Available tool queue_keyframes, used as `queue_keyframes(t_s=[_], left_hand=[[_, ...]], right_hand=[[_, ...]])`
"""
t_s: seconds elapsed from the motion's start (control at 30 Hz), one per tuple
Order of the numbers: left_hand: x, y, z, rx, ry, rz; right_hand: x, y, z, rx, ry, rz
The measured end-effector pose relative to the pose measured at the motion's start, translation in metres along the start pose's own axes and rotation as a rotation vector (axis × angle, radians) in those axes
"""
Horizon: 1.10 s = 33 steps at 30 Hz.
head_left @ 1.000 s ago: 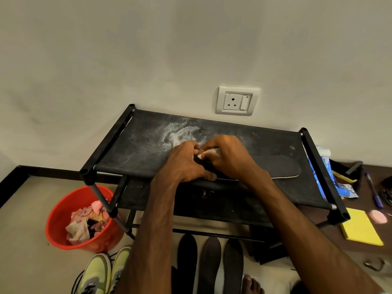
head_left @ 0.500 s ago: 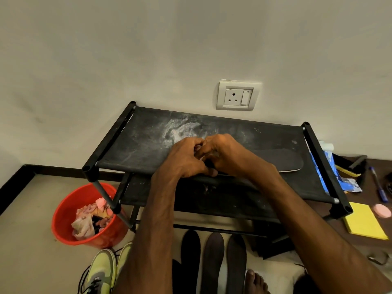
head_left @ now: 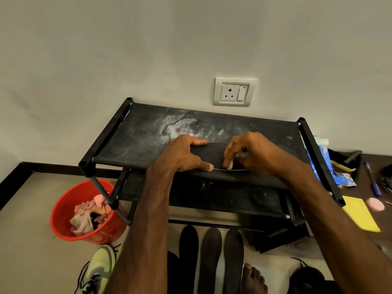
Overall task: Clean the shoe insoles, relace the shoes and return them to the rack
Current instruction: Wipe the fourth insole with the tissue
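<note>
dusty rack (head_left: 148, 141) top; left hand (head_left: 182, 153) grips the insole (head_left: 210, 154) at 9 o'clock, right hand (head_left: 252, 151) pinches a white wad (head_left: 230, 164); hard rubbing might slide the insole off the 6 o'clock edge

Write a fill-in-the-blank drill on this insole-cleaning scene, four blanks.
1. The left hand grips an insole on the rack's ___ shelf.
2. The right hand pinches a small ___ piece against it.
3. The bucket of rags is ___.
4. On the floor lie ___ more insoles, side by side.

Missing words: top; white; red; three.
</note>
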State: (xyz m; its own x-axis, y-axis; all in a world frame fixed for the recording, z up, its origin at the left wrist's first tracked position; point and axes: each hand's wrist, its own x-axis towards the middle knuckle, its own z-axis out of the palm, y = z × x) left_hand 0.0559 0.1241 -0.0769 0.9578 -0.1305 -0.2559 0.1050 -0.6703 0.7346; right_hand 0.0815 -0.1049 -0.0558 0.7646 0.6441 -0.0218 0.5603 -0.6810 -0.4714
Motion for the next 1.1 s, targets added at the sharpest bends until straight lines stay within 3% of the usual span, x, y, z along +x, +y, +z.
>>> queue_keyframes(t_s=[0.1,0.27,0.6,0.87,1.1], left_hand=[[0.001,0.0,0.001,-0.003,0.008,-0.013],[0.003,-0.003,0.003,0.084,0.021,0.018],[0.001,0.017,0.016,0.208,0.004,0.183],[0.005,0.016,0.019,0.209,0.037,0.146],[0.004,0.029,0.024,0.286,0.099,0.134]], right_hand=[[-0.018,0.009,-0.01,0.025,0.017,0.046],[-0.012,0.004,-0.002,0.064,0.2,0.043],[-0.002,-0.013,0.014,-0.014,0.219,-0.096],[-0.045,0.02,-0.019,0.062,0.087,0.205],[-0.069,0.049,-0.043,-0.085,0.105,0.526]])
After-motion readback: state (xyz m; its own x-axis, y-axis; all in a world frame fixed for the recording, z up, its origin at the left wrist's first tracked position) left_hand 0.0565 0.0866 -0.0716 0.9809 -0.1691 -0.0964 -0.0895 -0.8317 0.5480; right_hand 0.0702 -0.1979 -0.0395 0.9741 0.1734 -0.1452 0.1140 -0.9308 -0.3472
